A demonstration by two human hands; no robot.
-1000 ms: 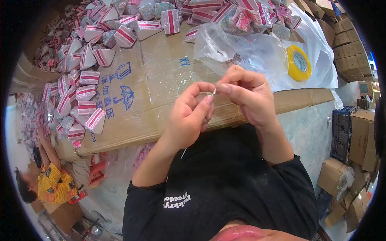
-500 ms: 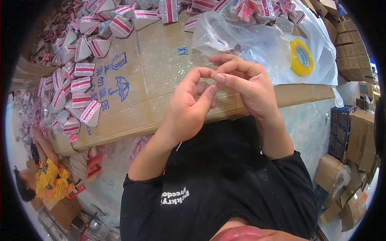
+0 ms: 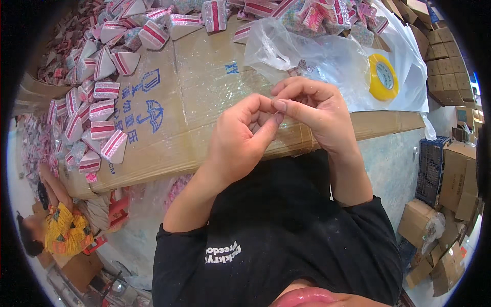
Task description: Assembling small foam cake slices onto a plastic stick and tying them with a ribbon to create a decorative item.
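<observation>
Close to the near edge of a cardboard sheet (image 3: 199, 77), my two hands meet at the fingertips. My left hand (image 3: 245, 133) is closed, its thumb and fingers pinched. My right hand (image 3: 317, 112) pinches at the same spot, with thumb and index finger pressed together. Whatever lies between the fingertips is too small or hidden to make out. Just beyond the hands rests a clear plastic bag (image 3: 276, 46) with some small pinkish pieces (image 3: 303, 67) in it.
Pink and white glittery wedge-shaped pieces (image 3: 108, 90) are heaped along the left and far side. A roll of yellow tape (image 3: 383, 77) lies on white plastic sheeting at right. A person in yellow (image 3: 69, 230) sits at lower left. Boxes (image 3: 422, 220) and a dark crate (image 3: 432, 169) stand at right.
Both hands have shifted slightly, and the right hand's fingers have curled in closer to the left hand's fingertips. The things on the cardboard lie as before.
</observation>
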